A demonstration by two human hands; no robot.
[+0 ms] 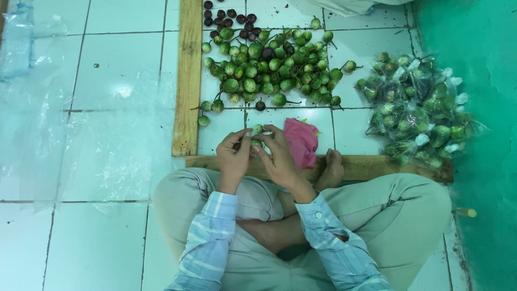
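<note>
You sit cross-legged on the tiled floor (107, 70), both hands raised together over the near plank (371, 166). Your left hand (235, 156) and right hand (277, 155) meet with fingers curled narrow around a small bunch of green eggplants (257, 129), one showing just above your fingertips. A pink cloth (301, 141) lies just beside your right hand. Beyond it sits the loose pile (269, 67) of green eggplants, with dark ones (229, 16) at its far edge. Filled clear bags (417, 110) are heaped to your right by the green wall (484, 108). Clear plastic sheets (81, 140) lie to your left past the upright plank (188, 75).
</note>
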